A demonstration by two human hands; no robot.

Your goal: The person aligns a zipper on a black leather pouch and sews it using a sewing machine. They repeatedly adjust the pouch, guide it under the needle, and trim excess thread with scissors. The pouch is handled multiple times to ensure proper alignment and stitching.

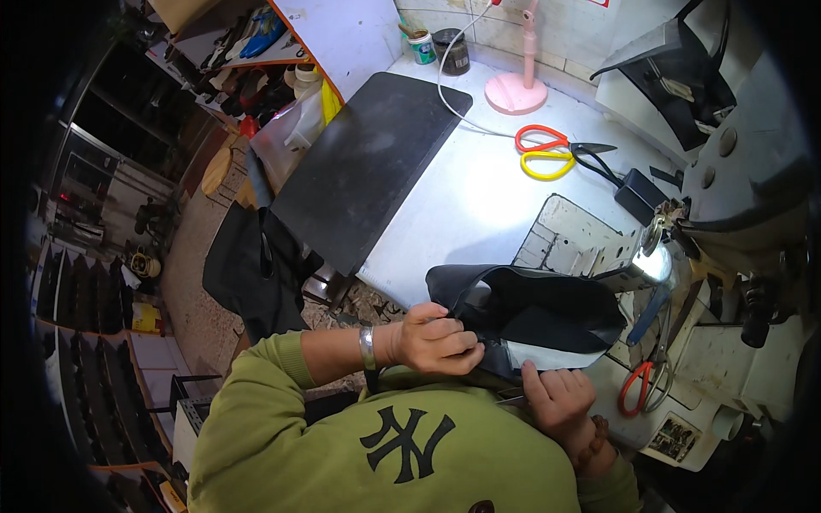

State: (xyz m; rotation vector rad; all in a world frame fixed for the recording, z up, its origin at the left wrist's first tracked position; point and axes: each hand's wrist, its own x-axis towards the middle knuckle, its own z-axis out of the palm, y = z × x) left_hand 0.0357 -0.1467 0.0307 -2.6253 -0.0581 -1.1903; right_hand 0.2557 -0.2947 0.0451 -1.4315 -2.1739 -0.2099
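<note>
An open black leather-like bag [556, 299] lies across the table's front edge, its mouth toward me. A pale grey-white strip [547, 354] shows along its near edge. My left hand [438, 344] is closed, pinching the bag's near left rim. My right hand [558, 395] is also closed, its thumb at the lower edge by the pale strip. A thin metal tip [511, 399] pokes out just left of the right hand; what it belongs to is hidden.
Right of the bag stands a sewing machine [744, 188] with a lit lamp [653, 262]. Red-handled scissors [634, 389] lie near it. Farther back are red-and-yellow-handled scissors [547, 154], a pink stand [516, 92] and a black mat [376, 162]. Black cloth [252, 265] hangs at the left.
</note>
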